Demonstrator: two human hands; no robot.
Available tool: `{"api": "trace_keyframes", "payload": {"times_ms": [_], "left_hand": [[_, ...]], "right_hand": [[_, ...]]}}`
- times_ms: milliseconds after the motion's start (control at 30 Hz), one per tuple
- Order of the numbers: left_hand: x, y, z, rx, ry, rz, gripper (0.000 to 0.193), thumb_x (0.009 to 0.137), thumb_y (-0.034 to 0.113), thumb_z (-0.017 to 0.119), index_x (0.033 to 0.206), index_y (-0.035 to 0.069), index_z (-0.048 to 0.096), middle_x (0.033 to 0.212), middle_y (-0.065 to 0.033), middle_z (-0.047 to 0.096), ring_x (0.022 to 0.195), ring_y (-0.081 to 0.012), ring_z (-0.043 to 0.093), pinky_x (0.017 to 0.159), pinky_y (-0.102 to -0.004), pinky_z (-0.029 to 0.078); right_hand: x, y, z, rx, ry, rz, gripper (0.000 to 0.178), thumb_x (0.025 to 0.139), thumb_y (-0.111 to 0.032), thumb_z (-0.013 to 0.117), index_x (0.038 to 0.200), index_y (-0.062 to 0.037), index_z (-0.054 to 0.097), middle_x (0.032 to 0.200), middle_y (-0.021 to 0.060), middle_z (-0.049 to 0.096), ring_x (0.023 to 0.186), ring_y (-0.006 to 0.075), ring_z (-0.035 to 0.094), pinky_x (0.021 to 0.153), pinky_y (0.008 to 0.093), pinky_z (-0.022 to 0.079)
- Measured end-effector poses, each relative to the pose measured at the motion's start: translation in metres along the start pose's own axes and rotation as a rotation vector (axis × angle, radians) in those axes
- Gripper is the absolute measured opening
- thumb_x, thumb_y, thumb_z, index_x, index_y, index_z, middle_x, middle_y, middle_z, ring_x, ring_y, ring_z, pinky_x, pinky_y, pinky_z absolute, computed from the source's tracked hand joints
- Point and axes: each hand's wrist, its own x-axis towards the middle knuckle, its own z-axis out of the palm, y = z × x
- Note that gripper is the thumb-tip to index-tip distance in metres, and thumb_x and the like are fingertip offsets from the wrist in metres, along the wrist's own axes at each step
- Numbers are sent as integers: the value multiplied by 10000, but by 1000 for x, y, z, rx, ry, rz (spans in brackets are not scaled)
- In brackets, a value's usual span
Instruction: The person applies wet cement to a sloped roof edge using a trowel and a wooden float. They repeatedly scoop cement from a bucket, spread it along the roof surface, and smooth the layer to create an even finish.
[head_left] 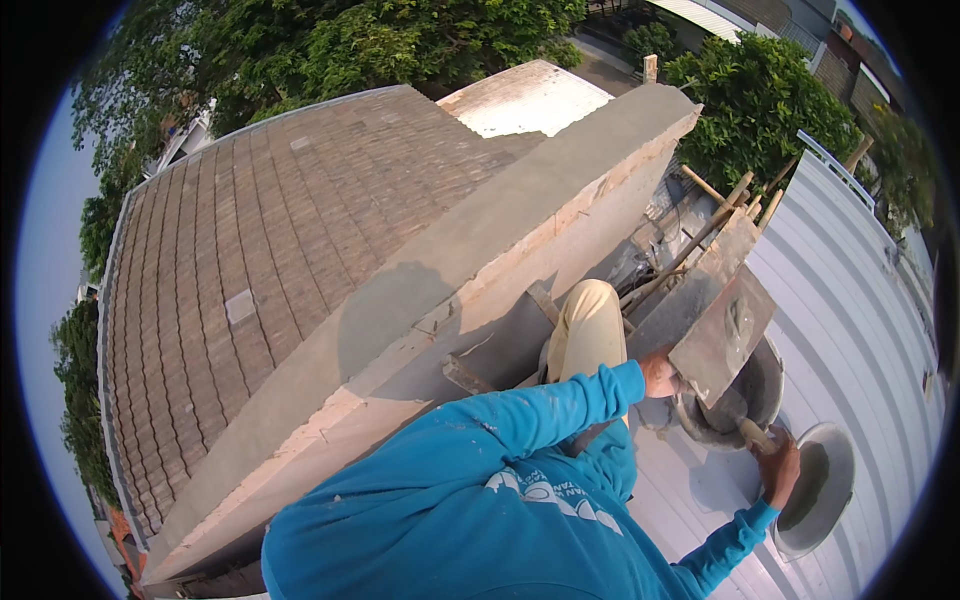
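Note:
My left hand (pixel 659 376) is closed on the near edge of a flat mortar board (pixel 712 362), which is tilted and carries a smear of wet grey mortar (pixel 738 322). My right hand (pixel 778 468) grips the wooden handle of a trowel (pixel 756 434). The trowel's blade dips into a round mortar bucket (pixel 771 378), partly hidden under the board. Just beside my right hand stands a second bucket (pixel 846 452) with grey material inside. Along my left side runs a masonry wall (pixel 560 170) with a grey mortar-coated top.
Ridged metal roofing (pixel 850 300) lies under the buckets. Wooden poles (pixel 705 185) and planks (pixel 690 300) stand beyond the board. A tiled roof (pixel 270 250) slopes away past the wall. My bent knee (pixel 588 325) is close to the wall, near a protruding wood piece (pixel 466 375).

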Motion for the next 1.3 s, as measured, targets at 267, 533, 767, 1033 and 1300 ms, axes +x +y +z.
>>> {"api": "trace_keyframes", "payload": {"times_ms": [267, 533, 767, 1033, 1300], "left_hand": [[-1, 2, -5, 164, 33, 71, 517, 787, 58, 753, 1266, 87, 560, 1238, -90, 606, 1160, -249, 569, 988, -363, 463], [3, 41, 37, -192, -2, -59, 335, 923, 295, 647, 1226, 164, 594, 1216, 15, 629, 1139, -149, 579, 961, -385, 473], [0, 54, 48, -403, 24, -143, 276, 958, 215, 577, 1220, 129, 581, 1235, -49, 618, 1122, -194, 594, 972, -401, 479], [-38, 80, 66, 1328, -43, 686, 319, 939, 124, 575, 1256, 91, 563, 1311, -66, 590, 1190, -211, 567, 1013, -407, 465], [-69, 116, 80, 300, 45, 45, 560, 913, 318, 647, 1387, 78, 471, 1338, -129, 546, 1215, -292, 538, 1016, -395, 451]], "right_hand": [[12, 18, 18, 63, 524, -176, 343, 881, -232, 698, 1179, -68, 651, 1065, 134, 669, 926, 294, 632, 832, 410, 498], [-19, -100, 31, 1455, 364, 81, 412, 1025, -281, 495, 1290, 32, 535, 1034, 68, 624, 895, 150, 600, 814, 287, 481], [2, -151, 99, 2225, -63, 80, 378, 1019, -232, 473, 1295, 24, 504, 1243, 88, 571, 1094, 203, 573, 937, 318, 450], [21, -161, 112, 911, 439, -486, 438, 767, -275, 731, 1081, 22, 658, 1028, 120, 708, 935, 246, 676, 817, 377, 513], [33, -179, 130, 989, 264, -372, 446, 768, -183, 741, 1146, 24, 628, 1133, 144, 686, 1004, 251, 663, 857, 370, 515]]}}
